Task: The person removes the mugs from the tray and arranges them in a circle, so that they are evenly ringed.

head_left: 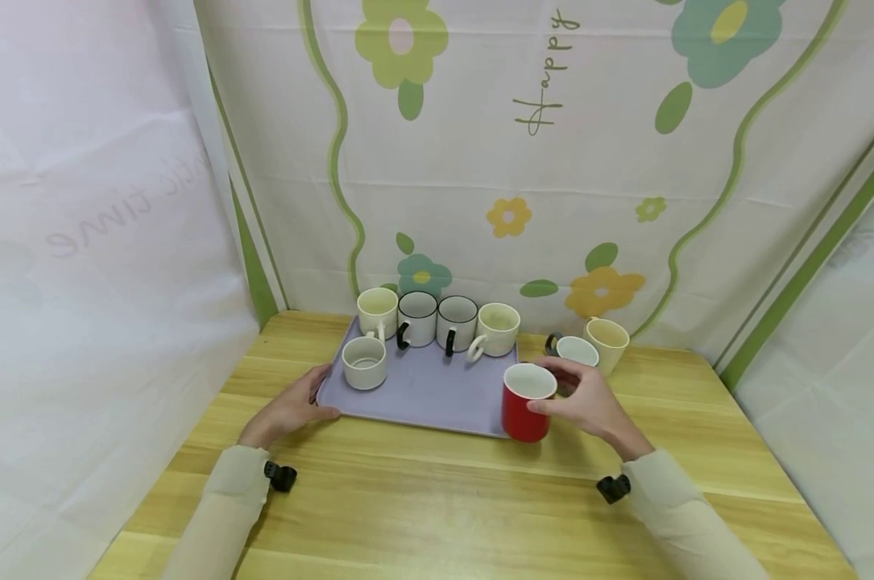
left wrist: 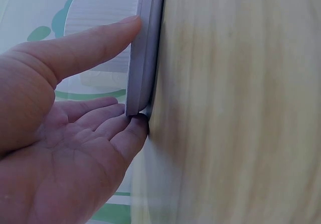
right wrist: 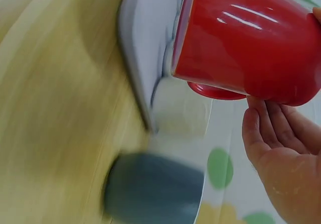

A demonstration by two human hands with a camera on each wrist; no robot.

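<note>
1. Here on the right was the action: the right hand (head_left: 585, 399), curled and partly closed, had firm hold of a glossy red cylindrical mug with a white interior (head_left: 525, 415), thumb on the near side.
2. And that red mug was upright, raised off the wood-grain desk (head_left: 437, 507), at the near right corner of a flat pale purple rectangular tray (head_left: 437, 391).
3. Over on the left, the left hand (head_left: 295, 407) was spread wide with no full grasp, its thumb touching the tray's near edge and its fingertips at the left edge.
4. Along the tray's far side, what a line-up! From left to right stood a cream mug (head_left: 376, 314), two white mugs with black rims and black handles (head_left: 417, 321) (head_left: 456, 326), and another cream round-handled mug (head_left: 498, 330).
5. Nearer, on the tray's left part, sat a short off-white cup (head_left: 364, 366), upright.
6. Right of the tray, on the desk, a dark grey-blue mug with a white interior (right wrist: 155, 189) stood beside a pale yellow mug (head_left: 608, 345); whether those two touched, nobody could tell.
</note>
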